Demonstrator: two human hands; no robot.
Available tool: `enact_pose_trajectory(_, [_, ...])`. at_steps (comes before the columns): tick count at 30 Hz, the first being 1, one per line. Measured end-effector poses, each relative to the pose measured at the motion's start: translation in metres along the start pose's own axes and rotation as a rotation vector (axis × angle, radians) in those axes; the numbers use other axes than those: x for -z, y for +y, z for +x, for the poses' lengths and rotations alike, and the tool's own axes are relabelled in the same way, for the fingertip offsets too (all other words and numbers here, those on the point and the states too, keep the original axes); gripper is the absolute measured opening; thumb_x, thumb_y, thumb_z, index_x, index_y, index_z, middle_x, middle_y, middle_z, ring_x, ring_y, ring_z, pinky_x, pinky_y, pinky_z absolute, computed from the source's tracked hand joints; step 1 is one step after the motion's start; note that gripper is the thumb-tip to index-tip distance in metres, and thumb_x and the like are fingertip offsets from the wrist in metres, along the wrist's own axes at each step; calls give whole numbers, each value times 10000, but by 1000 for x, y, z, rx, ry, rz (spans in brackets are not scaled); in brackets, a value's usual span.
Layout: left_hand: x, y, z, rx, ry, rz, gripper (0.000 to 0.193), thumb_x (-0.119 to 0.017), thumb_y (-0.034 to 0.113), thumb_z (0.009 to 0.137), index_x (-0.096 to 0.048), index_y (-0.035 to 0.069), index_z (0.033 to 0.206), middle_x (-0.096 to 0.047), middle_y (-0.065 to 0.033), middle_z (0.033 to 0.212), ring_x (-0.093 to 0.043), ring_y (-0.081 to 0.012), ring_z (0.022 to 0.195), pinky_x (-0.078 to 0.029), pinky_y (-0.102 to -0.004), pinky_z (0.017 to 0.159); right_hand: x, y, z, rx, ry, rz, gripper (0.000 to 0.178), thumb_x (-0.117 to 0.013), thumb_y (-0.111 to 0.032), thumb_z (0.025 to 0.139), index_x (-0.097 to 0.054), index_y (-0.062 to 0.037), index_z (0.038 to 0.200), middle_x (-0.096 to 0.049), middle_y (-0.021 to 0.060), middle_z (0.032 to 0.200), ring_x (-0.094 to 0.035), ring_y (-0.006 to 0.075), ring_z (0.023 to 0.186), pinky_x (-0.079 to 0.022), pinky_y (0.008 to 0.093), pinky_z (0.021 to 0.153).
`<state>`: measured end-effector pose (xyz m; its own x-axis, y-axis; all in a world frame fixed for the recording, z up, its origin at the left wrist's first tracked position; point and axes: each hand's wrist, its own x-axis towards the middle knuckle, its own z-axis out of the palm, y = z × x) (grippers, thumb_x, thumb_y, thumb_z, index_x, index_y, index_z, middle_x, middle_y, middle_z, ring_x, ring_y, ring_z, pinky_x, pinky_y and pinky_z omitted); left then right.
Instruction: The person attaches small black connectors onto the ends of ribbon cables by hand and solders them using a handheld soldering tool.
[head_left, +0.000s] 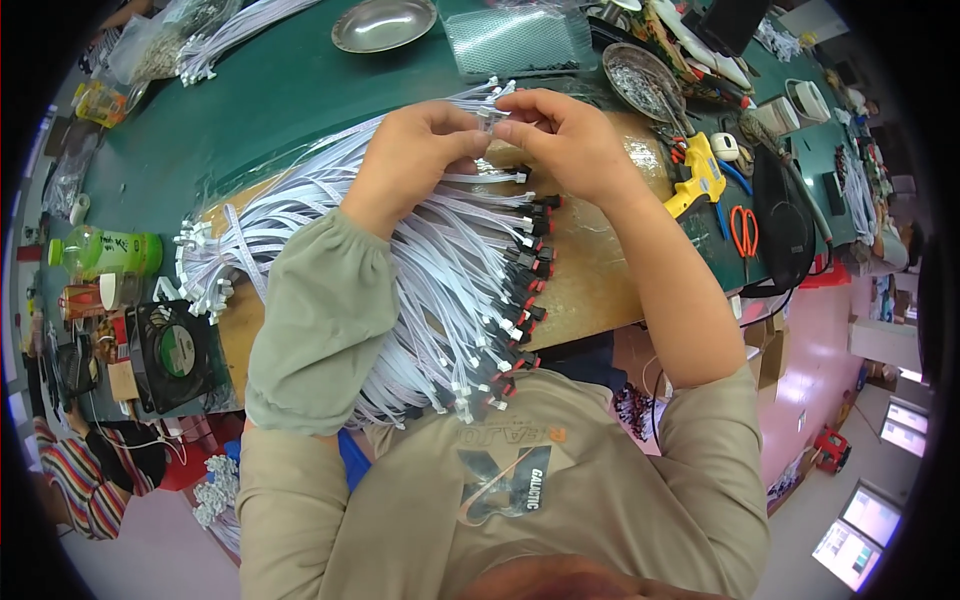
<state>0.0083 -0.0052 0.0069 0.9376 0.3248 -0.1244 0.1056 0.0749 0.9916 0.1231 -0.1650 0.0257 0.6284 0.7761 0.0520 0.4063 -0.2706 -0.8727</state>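
A thick pile of white flat cables (330, 200) lies on a brown board in front of me. White plugs (205, 290) cluster at its left end, and black and red connectors (525, 275) fan out along its right side. My left hand (425, 150) and my right hand (570, 140) meet above the pile's far edge. Thumb and fingers of each are closed at a white cable's end (490, 113), with small white connectors around it. My fingers hide most of the held part. A green-grey sleeve cover (325, 320) is on my left forearm.
To the right lie a yellow glue gun (700, 178), orange-handled scissors (743, 232) and a round metal dish (640, 82). Behind are an oval metal dish (384, 24) and a mesh tray (518, 40). A green bottle (108, 252) and a black fan (170, 350) stand left.
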Motion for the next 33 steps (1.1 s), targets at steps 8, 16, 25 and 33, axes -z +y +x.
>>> enact_pose_trajectory(8, [-4, 4, 3, -96, 1, 141, 178, -665, 168, 797, -687, 16, 887, -663, -76, 725, -622, -126, 644, -491, -267, 588, 11, 2, 8, 19, -51, -151, 178, -599, -185, 880, -639, -14, 907, -594, 8, 750, -498, 75, 643, -410, 231, 588])
enact_pose_trajectory(16, [4, -3, -5, -175, -41, 129, 146, -668, 116, 783, -646, -12, 849, -661, -97, 746, -639, -153, 649, -504, -290, 609, 7, 14, 14, -107, -136, 70, 132, -567, -168, 938, -607, -50, 981, -565, -46, 758, -413, 9, 557, -295, 164, 489])
enact_pose_trajectory(25, [2, -6, 1, -192, -16, 146, 147, -652, 107, 789, -636, -8, 878, -658, -95, 764, -636, -153, 652, -505, -292, 611, 25, 3, 31, -134, -71, 25, 169, -555, -203, 948, -612, -46, 977, -575, -39, 765, -398, 11, 548, -300, 164, 489])
enact_pose_trajectory(33, [2, -4, -4, -140, 28, 181, 225, -662, 181, 775, -657, 16, 928, -672, -124, 827, -644, -211, 768, -507, -326, 708, 46, -2, 48, -2, 65, -309, 196, -575, -189, 920, -636, -34, 1024, -599, -9, 777, -449, 39, 577, -362, 200, 524])
